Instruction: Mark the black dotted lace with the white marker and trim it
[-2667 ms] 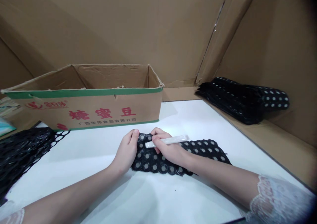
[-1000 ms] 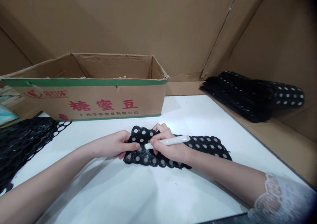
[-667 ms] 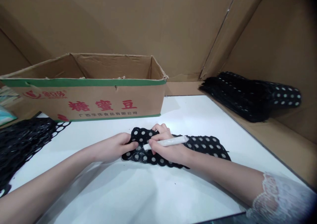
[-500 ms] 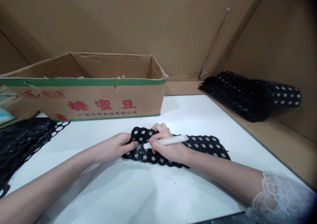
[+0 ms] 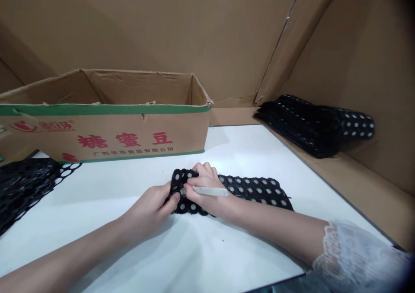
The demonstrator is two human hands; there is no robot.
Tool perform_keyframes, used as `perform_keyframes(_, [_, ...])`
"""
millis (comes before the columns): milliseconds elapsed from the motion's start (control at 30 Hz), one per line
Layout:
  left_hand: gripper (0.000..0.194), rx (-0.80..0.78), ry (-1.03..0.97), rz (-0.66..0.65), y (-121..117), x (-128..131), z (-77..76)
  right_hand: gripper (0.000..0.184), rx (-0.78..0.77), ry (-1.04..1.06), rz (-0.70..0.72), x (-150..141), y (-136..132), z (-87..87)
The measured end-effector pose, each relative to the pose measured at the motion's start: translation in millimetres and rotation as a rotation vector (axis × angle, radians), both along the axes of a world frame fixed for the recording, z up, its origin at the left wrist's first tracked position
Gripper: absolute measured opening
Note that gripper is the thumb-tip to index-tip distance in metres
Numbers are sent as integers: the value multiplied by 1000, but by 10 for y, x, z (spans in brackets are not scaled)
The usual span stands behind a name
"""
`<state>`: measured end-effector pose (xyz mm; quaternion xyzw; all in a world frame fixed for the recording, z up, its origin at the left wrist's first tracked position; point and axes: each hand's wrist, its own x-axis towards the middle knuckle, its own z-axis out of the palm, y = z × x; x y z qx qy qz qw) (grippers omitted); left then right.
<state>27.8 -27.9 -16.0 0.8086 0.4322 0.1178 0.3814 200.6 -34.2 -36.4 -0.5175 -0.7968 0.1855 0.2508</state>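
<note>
A black strip (image 5: 251,188) with rows of round grey discs lies on the white tabletop, running to the right under my right forearm. My left hand (image 5: 154,206) grips its left end, thumb on top and the other fingers mostly hidden beneath. In my right hand (image 5: 207,193) is a white pen-like stick (image 5: 212,191), pinched low down and slanting, its back end pointing right. The stick's tip is at the discs close to my left thumb; whether it touches one I cannot tell. My right hand rests over the strip and covers part of it.
An open cardboard box (image 5: 142,131) with red lettering stands behind my hands. Black ring-patterned netting (image 5: 29,185) lies at the left. Several black dotted strips (image 5: 311,122) are piled on a cardboard ledge at the right. Cardboard walls (image 5: 155,25) enclose the table (image 5: 181,250).
The white stick has tipped steeper, and my right hand has turned with it. My left hand, earlier at the strip's top edge, now grips lower at its left end. The view has shifted slightly.
</note>
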Motion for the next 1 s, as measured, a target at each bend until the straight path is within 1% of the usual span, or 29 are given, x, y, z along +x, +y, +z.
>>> perform_keyframes(100, [26, -49, -56, 28, 99, -40, -26, 33, 49, 0, -28, 19, 27, -1])
perform_keyframes(200, [31, -216, -76, 66, 190, -94, -49, 30, 108, 36, -65, 44, 26, 10])
perform_keyframes(267, [32, -335, -103, 77, 220, -113, -54, 24, 177, 52, -66, 59, -3, 36])
perform_keyframes(333, [30, -415, -151, 78, 233, -117, -49, 18, 242, 70, -55, 69, -47, 78])
perform_keyframes(400, [28, -481, -183, 69, 242, -119, -39, 18, 259, 139, -65, 69, -88, 119])
perform_keyframes(433, [28, -508, -190, 60, 250, -123, -32, 19, 226, 205, -77, 65, -102, 133])
perform_keyframes(467, [28, -524, -195, 49, 259, -130, -24, 22, 159, 286, -95, 57, -110, 141])
perform_keyframes(533, [28, -536, -202, 18, 282, -152, -5, 25, -38, 441, -138, 34, -109, 136])
perform_keyframes(600, [27, -556, -196, -43, 304, -177, 22, 26, -207, 506, -166, 8, -96, 112])
perform_keyframes(633, [26, -578, -187, -72, 312, -188, 37, 26, -250, 503, -167, -4, -91, 98])
perform_keyframes(700, [24, -637, -164, -93, 320, -201, 62, 28, -258, 469, -139, -22, -88, 75])
perform_keyframes(800, [23, -698, -153, -23, 317, -205, 80, 30, -227, 440, -94, -37, -104, 70])
perform_keyframes(867, [22, -712, -155, 14, 312, -200, 80, 30, -231, 439, -89, -42, -116, 83])
perform_keyframes(1000, [17, -722, -181, 48, 294, -182, 70, 30, -273, 436, -83, -48, -122, 101])
